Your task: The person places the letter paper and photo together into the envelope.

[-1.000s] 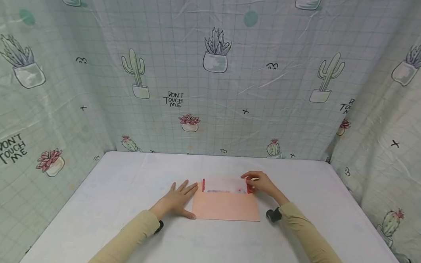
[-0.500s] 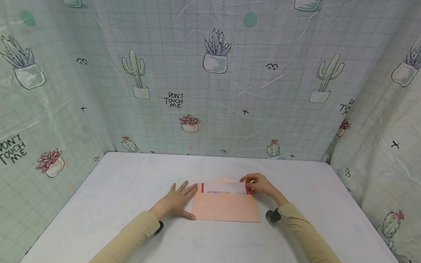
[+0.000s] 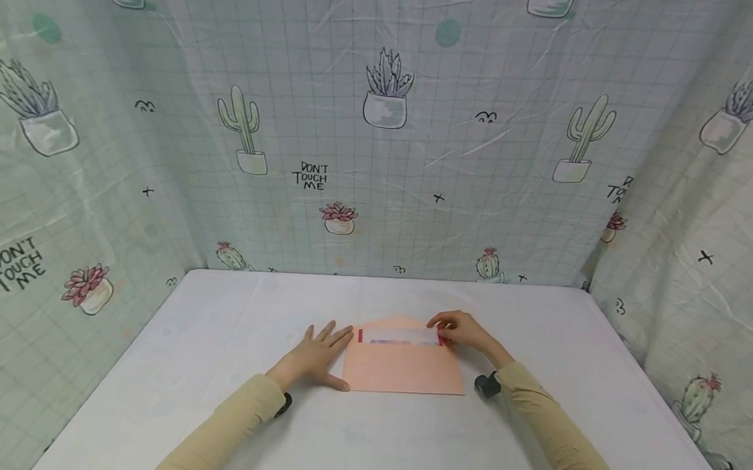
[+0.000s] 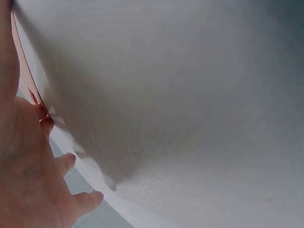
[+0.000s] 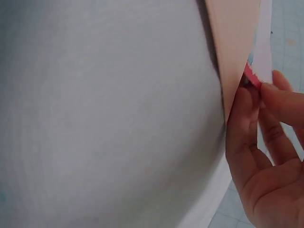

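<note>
A peach envelope (image 3: pixel 404 370) lies flat on the white table, its pointed flap (image 3: pixel 397 323) folded open toward the back. Out of its mouth sticks a pale card (image 3: pixel 400 334) with red strips at both ends; the lower part is hidden inside. My left hand (image 3: pixel 315 356) rests with spread, straight fingers along the envelope's left edge, thumb at the near corner. At the right end, my right hand (image 3: pixel 464 330) pinches the card by its red strip (image 5: pixel 253 78) between thumb and fingers, in the right wrist view close beside the envelope's edge.
The white table (image 3: pixel 231 327) reaches back to a hanging curtain (image 3: pixel 380 164) printed with cacti, which also runs down both sides. Dark wrist cameras sit on both wrists, the right one (image 3: pixel 487 385) just above the table.
The card has slid down toward me, deeper into the envelope, and more of the flap shows behind it. My right hand moved slightly with it; my left hand stayed in place.
</note>
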`<state>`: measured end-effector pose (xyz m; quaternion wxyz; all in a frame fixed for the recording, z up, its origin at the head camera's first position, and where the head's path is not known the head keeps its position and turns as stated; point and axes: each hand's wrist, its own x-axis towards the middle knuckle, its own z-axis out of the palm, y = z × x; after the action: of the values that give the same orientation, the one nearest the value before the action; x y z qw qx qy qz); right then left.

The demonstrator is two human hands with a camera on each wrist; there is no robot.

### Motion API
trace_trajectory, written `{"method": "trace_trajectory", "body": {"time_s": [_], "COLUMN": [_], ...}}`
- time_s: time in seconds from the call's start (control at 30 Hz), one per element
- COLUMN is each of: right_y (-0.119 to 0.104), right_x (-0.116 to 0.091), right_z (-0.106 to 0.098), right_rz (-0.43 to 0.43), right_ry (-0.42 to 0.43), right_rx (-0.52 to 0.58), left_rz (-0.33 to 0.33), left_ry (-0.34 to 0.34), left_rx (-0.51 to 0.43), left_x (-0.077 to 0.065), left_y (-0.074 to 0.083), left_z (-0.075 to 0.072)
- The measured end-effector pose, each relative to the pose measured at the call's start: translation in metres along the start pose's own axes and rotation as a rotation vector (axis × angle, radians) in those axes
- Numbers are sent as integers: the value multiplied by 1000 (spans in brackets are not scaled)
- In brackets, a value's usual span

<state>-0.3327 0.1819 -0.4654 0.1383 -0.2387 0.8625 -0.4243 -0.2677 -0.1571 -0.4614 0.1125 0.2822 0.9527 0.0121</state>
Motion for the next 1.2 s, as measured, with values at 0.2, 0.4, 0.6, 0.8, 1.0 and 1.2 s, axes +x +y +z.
{"method": "trace_trajectory", "body": {"time_s": [0.2, 0.4, 0.6, 0.8, 1.0, 1.2], "right_y": [-9, -18, -25, -29, -39, -45], "right_x": [0, 0, 0, 0, -2, -1], "right_z": [6, 15, 21, 27, 30, 36], "right_rz": [39, -4, 27, 75, 126, 146], "right_ry": [30, 55, 74, 83, 84, 64], "right_rx": [-69, -277, -354, -393, -411, -432], "left_rz": [3, 10, 4, -9, -16, -19], "left_ry": [-6, 0, 5, -3, -1, -9], "left_rx": [4, 7, 17, 28, 30, 31], "left_x": [0, 0, 1, 2, 3, 2], "left_y": [-1, 1, 0, -1, -1, 0], "left_z": [1, 1, 1, 2, 2, 3]}}
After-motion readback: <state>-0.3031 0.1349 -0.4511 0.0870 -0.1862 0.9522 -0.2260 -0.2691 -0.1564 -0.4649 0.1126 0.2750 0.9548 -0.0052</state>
